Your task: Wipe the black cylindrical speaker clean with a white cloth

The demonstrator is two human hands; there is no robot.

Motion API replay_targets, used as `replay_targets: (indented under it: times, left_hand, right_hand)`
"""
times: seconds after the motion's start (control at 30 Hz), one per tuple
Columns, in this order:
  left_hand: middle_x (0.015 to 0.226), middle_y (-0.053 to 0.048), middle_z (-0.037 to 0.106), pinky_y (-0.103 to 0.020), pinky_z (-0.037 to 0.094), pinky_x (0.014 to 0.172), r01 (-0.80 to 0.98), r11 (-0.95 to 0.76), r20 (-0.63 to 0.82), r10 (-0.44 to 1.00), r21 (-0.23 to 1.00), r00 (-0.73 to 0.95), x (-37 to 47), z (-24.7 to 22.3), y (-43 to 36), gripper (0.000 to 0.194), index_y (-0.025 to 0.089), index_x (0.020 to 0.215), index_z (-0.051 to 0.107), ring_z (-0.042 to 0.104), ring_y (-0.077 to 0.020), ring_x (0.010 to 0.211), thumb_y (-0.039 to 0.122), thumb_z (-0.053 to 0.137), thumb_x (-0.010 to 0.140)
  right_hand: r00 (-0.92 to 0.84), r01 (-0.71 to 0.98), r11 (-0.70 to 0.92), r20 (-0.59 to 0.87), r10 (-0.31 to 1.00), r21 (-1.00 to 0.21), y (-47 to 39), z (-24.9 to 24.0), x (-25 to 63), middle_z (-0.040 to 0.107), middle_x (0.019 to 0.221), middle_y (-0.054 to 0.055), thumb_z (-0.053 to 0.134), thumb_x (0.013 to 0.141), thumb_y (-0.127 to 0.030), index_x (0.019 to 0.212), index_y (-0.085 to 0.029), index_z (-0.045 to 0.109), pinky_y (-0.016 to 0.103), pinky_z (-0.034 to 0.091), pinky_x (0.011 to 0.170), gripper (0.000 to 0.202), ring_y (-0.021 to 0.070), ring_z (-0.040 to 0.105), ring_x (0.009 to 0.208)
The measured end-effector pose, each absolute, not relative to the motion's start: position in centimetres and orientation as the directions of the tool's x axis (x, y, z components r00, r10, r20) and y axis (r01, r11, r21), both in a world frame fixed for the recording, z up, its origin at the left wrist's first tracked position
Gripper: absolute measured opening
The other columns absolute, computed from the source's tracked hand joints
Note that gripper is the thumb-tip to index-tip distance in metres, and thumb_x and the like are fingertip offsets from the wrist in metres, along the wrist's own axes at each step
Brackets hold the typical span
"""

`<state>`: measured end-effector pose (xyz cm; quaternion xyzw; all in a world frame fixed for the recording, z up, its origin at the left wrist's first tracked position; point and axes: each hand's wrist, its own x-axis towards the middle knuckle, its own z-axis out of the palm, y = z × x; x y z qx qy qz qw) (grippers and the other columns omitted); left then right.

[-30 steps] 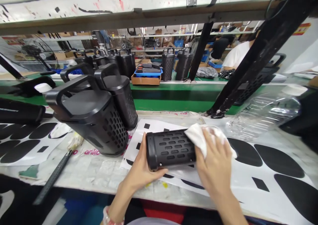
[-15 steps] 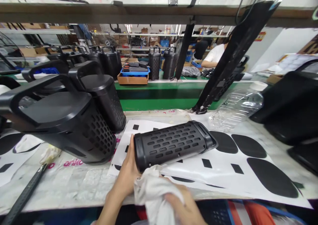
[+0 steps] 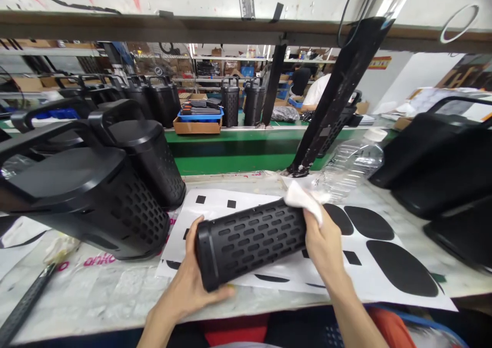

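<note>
Lying on its side across a white sheet of black stickers, the black perforated speaker housing points its near end cap toward the lower left and its far end toward the upper right. The left hand cups that near end from below, thumb up against the cap's edge and fingers curled under the body, gripping it. The right hand is closed around a white cloth and presses it onto the far end of the housing, so the cloth bunches over the top of that end. The sticker sheet rests on a pale worktable. Just left of the housing stand two larger black perforated speakers with carry handles, one close to the camera and one behind it. An empty clear plastic bottle lies beyond the cloth, near the foot of a slanted black bracket. Farther back, more black speakers stand along a green conveyor.
</note>
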<state>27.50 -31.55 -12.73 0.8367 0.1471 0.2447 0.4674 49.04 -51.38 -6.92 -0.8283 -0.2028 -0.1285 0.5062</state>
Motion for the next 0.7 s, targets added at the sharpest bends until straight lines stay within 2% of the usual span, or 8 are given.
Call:
replay_targets:
  times: [0.07,0.13,0.27,0.37,0.43,0.5,0.6,0.7]
  left_hand:
    - [0.161,-0.017,0.008,-0.057,0.021,0.119,-0.09,-0.473,0.331,0.456,0.876,0.826,27.1,-12.7,-31.9,0.131,0.028,0.153,-0.001,0.019,-0.0401,0.147,0.077,0.073,0.057]
    - [0.163,-0.012,0.003,-0.053,0.018,0.121,-0.091,-0.353,0.277,0.524,0.931,0.805,26.8,-12.4,-32.4,0.123,0.028,0.153,0.003,0.015,-0.0381,0.149,0.085,0.061,0.061]
    - [0.159,-0.01,0.026,-0.053,0.025,0.119,0.099,-0.121,-0.005,0.606,0.988,0.796,26.2,-11.2,-33.2,0.093,0.029,0.155,0.005,0.031,-0.0345,0.144,0.065,0.054,0.084]
    - [0.158,-0.013,0.025,-0.06,0.025,0.116,0.059,-0.378,0.168,0.539,0.924,0.825,26.0,-11.3,-33.0,0.104,0.03,0.154,0.007,0.031,-0.0386,0.143,0.043,0.073,0.074]
    - [0.16,-0.013,0.014,-0.062,0.023,0.116,-0.014,-0.628,0.366,0.436,0.778,0.822,26.1,-11.8,-32.6,0.114,0.035,0.152,0.005,0.022,-0.0398,0.146,0.028,0.079,0.066]
    - [0.16,-0.013,0.008,-0.062,0.025,0.116,-0.022,-0.722,0.435,0.392,0.691,0.811,26.3,-12.2,-32.5,0.122,0.038,0.151,0.001,0.018,-0.0394,0.148,0.02,0.081,0.062]
    - [0.161,-0.015,0.005,-0.062,0.027,0.115,0.091,-0.571,0.27,0.515,0.816,0.813,26.7,-12.5,-32.4,0.138,0.036,0.151,-0.011,0.019,-0.0404,0.147,0.023,0.087,0.055]
    - [0.163,-0.016,0.002,-0.064,0.018,0.117,0.136,-0.409,0.124,0.549,0.902,0.827,26.9,-12.7,-32.5,0.151,0.033,0.15,-0.02,0.016,-0.0415,0.148,0.031,0.092,0.049]
  right_hand:
    - [0.898,0.439,-0.403,0.391,0.199,-0.803,-51.1,-8.4,48.2,0.069,0.111,0.014,0.04,0.09,-0.057,0.115,-0.015,0.067,0.044,0.048,0.098,0.056,0.0334,0.059,0.115]
    - [0.923,0.382,-0.425,0.359,0.138,-0.82,-51.6,-9.6,47.5,0.07,0.099,0.014,0.041,0.089,-0.057,0.105,-0.015,0.069,0.041,0.052,0.088,0.054,0.0343,0.063,0.106]
    - [0.956,0.277,-0.467,0.289,0.049,-0.84,-53.1,-10.3,46.7,0.065,0.07,0.012,0.044,0.082,-0.063,0.079,-0.015,0.068,0.037,0.052,0.068,0.054,0.0339,0.064,0.082]
    - [0.972,0.172,-0.48,0.226,-0.057,-0.86,-53.0,-9.7,46.5,0.062,0.064,0.011,0.045,0.077,-0.068,0.075,-0.013,0.067,0.038,0.05,0.062,0.06,0.0332,0.063,0.075]
    - [0.974,0.164,-0.472,0.217,-0.061,-0.866,-52.3,-9.1,46.6,0.066,0.073,0.013,0.046,0.08,-0.067,0.085,-0.011,0.069,0.039,0.051,0.069,0.061,0.0337,0.063,0.082]
    - [0.955,0.276,-0.446,0.295,0.028,-0.851,-51.4,-8.6,46.9,0.069,0.098,0.015,0.045,0.086,-0.062,0.106,-0.01,0.068,0.041,0.05,0.085,0.06,0.0338,0.062,0.101]
    - [0.862,0.5,-0.4,0.485,0.147,-0.768,-49.9,-8.3,47.5,0.056,0.134,0.014,0.042,0.093,-0.054,0.135,-0.013,0.055,0.044,0.038,0.106,0.06,0.0307,0.048,0.127]
    - [0.774,0.614,-0.463,0.603,0.193,-0.639,-48.5,-8.6,47.2,0.05,0.138,0.018,0.037,0.096,-0.052,0.137,-0.013,0.053,0.056,0.03,0.109,0.059,0.0344,0.041,0.132]
